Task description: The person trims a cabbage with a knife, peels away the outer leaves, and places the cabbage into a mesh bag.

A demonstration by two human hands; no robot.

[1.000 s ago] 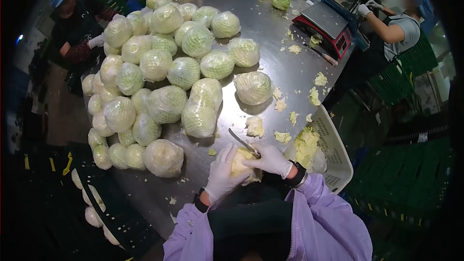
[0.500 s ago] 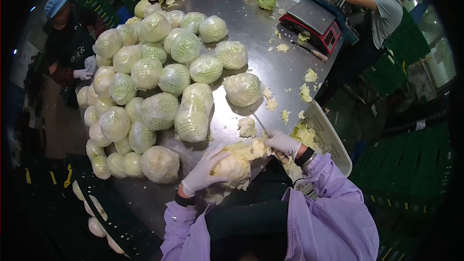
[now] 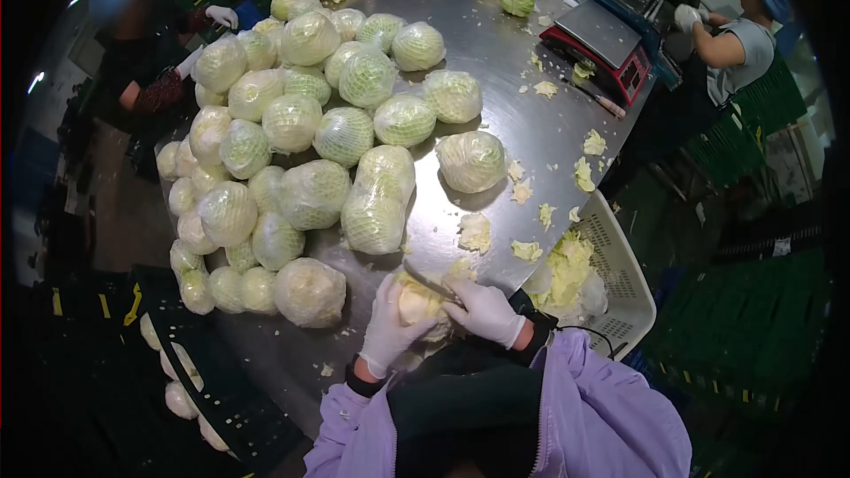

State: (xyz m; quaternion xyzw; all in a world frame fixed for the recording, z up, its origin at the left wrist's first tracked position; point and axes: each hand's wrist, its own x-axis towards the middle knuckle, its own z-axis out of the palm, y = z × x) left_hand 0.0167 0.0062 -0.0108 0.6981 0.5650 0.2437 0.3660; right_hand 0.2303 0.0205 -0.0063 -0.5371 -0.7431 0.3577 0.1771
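A pale, partly trimmed cabbage [image 3: 418, 304] is at the near edge of the steel table, close to my body. Its left side is gripped by my left hand [image 3: 387, 326], white-gloved, with the fingers curled round it. My right hand [image 3: 487, 312], also gloved, is closed on a knife [image 3: 428, 281] whose handle the fingers hide. The blade lies across the top of the cabbage and points up and left. Beyond the hands are a loose leaf piece [image 3: 475, 233] and a wrapped cabbage [image 3: 471, 161].
Many film-wrapped cabbages [image 3: 345, 136] cover the table's left side. A white basket [image 3: 624, 279] with leaf scraps stands at the right edge. A red scale [image 3: 600, 35] and another knife [image 3: 610, 106] lie farther back. Co-workers stand at left, back and right.
My right hand has moved left onto the cabbage, bringing the blade over its top. Loose leaves that hung between my hands are gone from there. More leaves show in the basket.
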